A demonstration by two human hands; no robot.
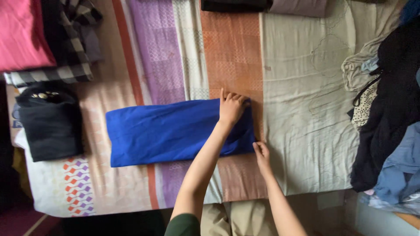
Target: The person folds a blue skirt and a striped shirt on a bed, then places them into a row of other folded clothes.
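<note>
- Left hand (231,108): flat, fingers spread, pressing on the far right corner of the blue cloth (170,131); nothing gripped.
- Right hand (261,153): at the near right corner of the same cloth, fingertips touching its edge; whether it pinches the fabric or only rests there, cannot tell.
- Blue cloth: lies across the middle of the bed (306,131), on the striped patchwork cover (232,48). Already a long, narrow band with even edges, so judged folded lengthwise at least once; not yet reduced to a compact stack size. Short-way folds appear left to do.
- Done pile, by judgement: folded black garment (50,124) at the left, checked cloth (65,52) and pink cloth (22,35) beyond it.
- Remaining, by judgement: loose heap of dark and light clothes (389,109) at the right, unfolded.
</note>
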